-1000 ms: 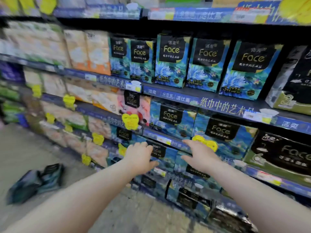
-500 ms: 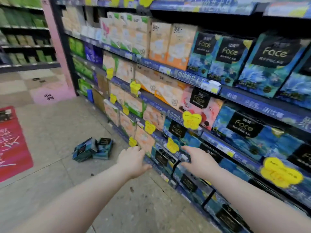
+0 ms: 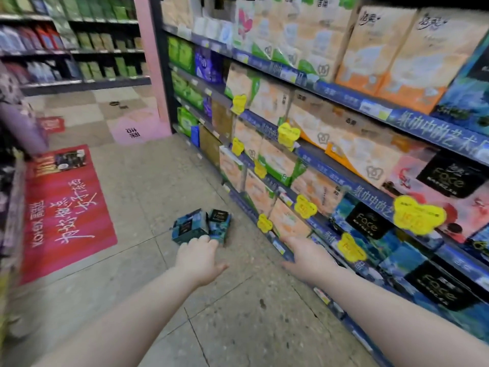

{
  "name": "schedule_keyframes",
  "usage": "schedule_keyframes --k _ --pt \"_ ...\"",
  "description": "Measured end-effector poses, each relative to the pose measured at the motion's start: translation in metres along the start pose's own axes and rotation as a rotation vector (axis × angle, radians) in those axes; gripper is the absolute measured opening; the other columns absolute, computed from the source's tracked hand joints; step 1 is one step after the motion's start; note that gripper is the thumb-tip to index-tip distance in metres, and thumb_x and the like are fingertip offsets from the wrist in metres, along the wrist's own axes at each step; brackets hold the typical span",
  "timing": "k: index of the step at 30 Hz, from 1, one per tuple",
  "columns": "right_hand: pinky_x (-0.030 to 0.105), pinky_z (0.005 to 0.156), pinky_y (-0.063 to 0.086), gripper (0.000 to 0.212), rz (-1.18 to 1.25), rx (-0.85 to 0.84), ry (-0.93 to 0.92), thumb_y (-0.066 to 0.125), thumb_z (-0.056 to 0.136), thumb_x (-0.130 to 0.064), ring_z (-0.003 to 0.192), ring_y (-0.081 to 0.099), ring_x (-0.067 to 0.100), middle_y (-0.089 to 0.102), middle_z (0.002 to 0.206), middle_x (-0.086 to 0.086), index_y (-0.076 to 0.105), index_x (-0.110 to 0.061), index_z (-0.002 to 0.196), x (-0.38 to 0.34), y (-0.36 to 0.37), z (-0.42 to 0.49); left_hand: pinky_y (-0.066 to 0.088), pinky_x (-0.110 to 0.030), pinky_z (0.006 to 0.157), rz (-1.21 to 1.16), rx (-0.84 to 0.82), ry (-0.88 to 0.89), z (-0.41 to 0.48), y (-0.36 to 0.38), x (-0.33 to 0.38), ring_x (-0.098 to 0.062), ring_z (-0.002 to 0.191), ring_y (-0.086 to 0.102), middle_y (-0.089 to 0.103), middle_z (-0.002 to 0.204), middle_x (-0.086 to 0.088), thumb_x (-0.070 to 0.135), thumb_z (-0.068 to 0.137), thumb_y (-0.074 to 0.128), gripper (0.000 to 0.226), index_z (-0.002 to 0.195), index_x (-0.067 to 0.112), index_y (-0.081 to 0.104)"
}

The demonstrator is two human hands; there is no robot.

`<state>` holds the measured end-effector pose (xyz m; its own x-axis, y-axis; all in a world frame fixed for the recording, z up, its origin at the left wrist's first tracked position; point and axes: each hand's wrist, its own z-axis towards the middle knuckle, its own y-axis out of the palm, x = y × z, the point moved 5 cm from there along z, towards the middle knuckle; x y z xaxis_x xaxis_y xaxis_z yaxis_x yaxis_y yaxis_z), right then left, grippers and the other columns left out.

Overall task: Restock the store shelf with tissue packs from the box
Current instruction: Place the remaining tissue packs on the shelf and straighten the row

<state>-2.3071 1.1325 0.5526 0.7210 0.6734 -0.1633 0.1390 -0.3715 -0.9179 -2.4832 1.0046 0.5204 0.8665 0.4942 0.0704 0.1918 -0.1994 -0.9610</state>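
Observation:
Two blue tissue packs with black "Face" labels (image 3: 201, 225) lie side by side on the aisle floor, left of the shelf. My left hand (image 3: 199, 256) reaches out just in front of them, fingers relaxed, holding nothing; whether it touches them I cannot tell. My right hand (image 3: 308, 258) is stretched forward and empty, fingers straight, near the bottom shelf edge (image 3: 280, 246). The store shelf (image 3: 344, 178) on the right holds blue "Face" packs (image 3: 367, 223) low down and orange and green packs above. No box is in view.
A red floor mat with white writing (image 3: 66, 207) lies at the left. A pink pillar (image 3: 150, 62) stands at the shelf's far end. Another shelf unit (image 3: 74, 49) runs across the back. Purple goods (image 3: 18, 123) crowd the left edge. Yellow price tags hang from shelf rails.
My view has swung left from the shelf toward the floor. Both hands have left the shelf front, and the left one now hovers by the two packs on the floor.

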Motion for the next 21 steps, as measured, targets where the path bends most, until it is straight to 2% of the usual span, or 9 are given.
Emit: schedule_keyframes --k 5,15,21 --pt "0.041 0.095 0.048 0.063 -0.019 -0.047 -0.046 0.054 0.089 -0.039 0.13 0.045 0.025 0.042 0.147 0.0 0.029 -0.03 0.146 -0.027 0.004 0.069 0.041 -0.038 0.097 -0.048 -0.044 -0.075 0.037 0.014 -0.044 -0.024 0.122 0.047 0.049 0.13 -0.003 0.068 0.084 0.042 0.065 0.13 0.022 0.047" --pt "0.039 0.101 0.045 0.057 0.053 -0.107 -0.182 0.056 0.086 -0.033 0.127 0.048 0.025 0.049 0.141 0.005 0.039 -0.022 0.139 -0.071 -0.018 0.267 0.041 -0.036 0.1 -0.112 -0.063 -0.284 0.175 -0.008 -0.141 -0.023 0.124 0.046 0.048 0.131 -0.003 0.063 0.085 0.047 0.063 0.131 0.021 0.046" --pt "0.037 0.093 0.049 0.052 0.077 -0.184 -0.192 0.06 0.084 -0.037 0.118 0.055 0.028 0.058 0.13 0.006 0.047 -0.021 0.131 -0.074 -0.035 0.378 0.039 -0.032 0.099 -0.142 -0.122 -0.365 0.255 -0.02 -0.177 -0.022 0.126 0.044 0.047 0.134 -0.003 0.058 0.088 0.047 0.059 0.132 0.019 0.046"
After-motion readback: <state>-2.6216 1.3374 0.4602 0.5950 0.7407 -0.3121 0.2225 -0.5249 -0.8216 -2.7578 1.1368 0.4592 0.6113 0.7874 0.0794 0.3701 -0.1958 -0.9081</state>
